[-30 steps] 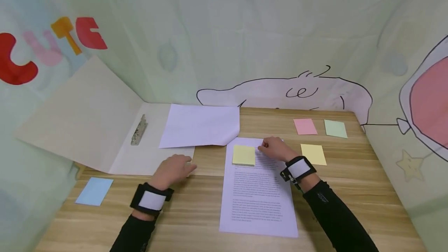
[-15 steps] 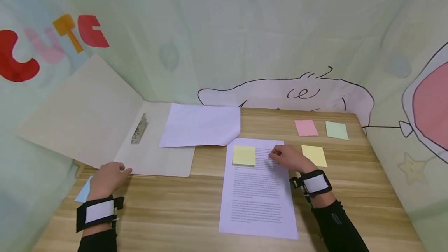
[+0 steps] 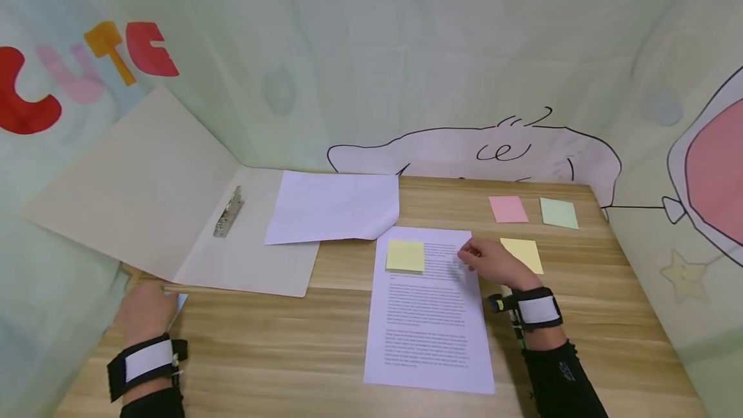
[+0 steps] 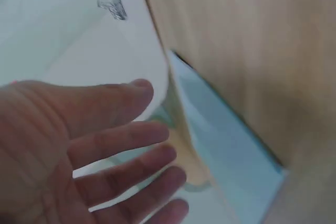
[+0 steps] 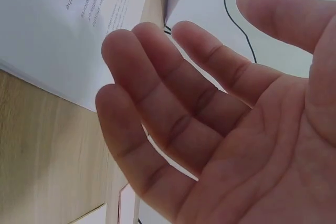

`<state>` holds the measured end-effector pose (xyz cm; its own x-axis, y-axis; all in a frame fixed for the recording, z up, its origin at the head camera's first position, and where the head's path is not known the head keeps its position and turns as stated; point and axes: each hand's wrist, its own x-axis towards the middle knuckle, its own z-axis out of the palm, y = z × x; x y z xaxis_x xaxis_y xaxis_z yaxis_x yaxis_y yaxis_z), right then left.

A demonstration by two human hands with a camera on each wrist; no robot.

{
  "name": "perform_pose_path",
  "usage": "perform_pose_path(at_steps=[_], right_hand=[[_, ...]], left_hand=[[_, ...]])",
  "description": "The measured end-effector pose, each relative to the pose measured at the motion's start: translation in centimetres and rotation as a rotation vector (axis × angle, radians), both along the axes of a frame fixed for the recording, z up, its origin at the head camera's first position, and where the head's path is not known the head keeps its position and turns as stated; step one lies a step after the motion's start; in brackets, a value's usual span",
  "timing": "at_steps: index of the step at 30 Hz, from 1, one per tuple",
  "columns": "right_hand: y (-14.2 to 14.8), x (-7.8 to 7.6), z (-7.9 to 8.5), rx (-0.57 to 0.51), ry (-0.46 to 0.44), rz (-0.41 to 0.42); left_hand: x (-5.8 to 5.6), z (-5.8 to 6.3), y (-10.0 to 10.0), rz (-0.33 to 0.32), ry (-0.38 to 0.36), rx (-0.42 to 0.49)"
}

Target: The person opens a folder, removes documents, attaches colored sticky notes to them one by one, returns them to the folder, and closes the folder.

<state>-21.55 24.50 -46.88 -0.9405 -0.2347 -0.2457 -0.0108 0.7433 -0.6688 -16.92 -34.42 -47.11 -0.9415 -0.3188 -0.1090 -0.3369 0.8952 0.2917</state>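
In the head view an open folder (image 3: pixel 261 269) with a metal clip (image 3: pixel 229 213) lies at the left, its cover (image 3: pixel 133 186) raised and leaning back against the curtain. My left hand (image 3: pixel 145 311) is at its lower left corner, above a blue note (image 4: pixel 226 135). The left wrist view shows those fingers spread and nothing held. My right hand (image 3: pixel 493 263) hovers with relaxed fingers by the upper right of a printed sheet (image 3: pixel 429 334), between it and a yellow note (image 3: pixel 522 255). A yellow sticky pad (image 3: pixel 405 255) sits on the sheet's upper left.
A blank white sheet (image 3: pixel 336 208) overlaps the folder's right side, one corner curling up. Pink (image 3: pixel 507 209) and green notes (image 3: pixel 559 213) lie at the back right of the wooden table (image 3: pixel 278 353). A printed curtain (image 3: pixel 371 63) hangs behind.
My left hand has moved left from the folder's lower right to its lower left corner, now covering most of the blue note. The folder has turned slightly. My right hand has drawn back to the right.
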Motion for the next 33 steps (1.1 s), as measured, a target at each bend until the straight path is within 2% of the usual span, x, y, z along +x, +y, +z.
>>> perform_pose_path(at_steps=[2,6,11,17,20,22,24,27,31,33], right_hand=[[0.2,0.1,0.1,-0.01,-0.003,-0.008],[0.7,0.4,0.0,-0.018,-0.011,-0.029],[1.4,0.5,-0.1,-0.035,-0.012,-0.051],[1.9,0.7,-0.1,-0.059,-0.01,-0.075],[2.2,0.8,-0.3,-0.076,-0.012,-0.081],[2.3,0.9,-0.3,-0.082,-0.012,-0.078],[2.5,0.9,-0.1,-0.087,-0.014,-0.078],[2.7,1.0,0.1,-0.082,-0.011,-0.082],[2.8,1.0,0.4,-0.075,-0.002,-0.094],[2.8,1.0,0.5,-0.073,0.005,-0.095]], left_hand=[[0.1,-0.2,-0.5,0.022,-0.021,-0.009],[0.1,-0.8,-1.3,0.028,-0.113,-0.017],[-0.2,-1.3,-2.1,0.039,-0.196,0.019],[-0.2,-1.8,-2.4,0.066,-0.225,0.026],[-0.1,-1.9,-2.1,0.081,-0.213,0.025],[0.1,-2.0,-1.8,0.077,-0.178,0.044],[0.3,-2.1,-1.5,0.045,-0.131,0.079],[0.4,-1.8,-0.9,-0.053,-0.089,0.144],[0.3,-0.7,0.7,-0.192,-0.093,0.213],[0.2,0.0,2.1,-0.24,-0.085,0.23]])
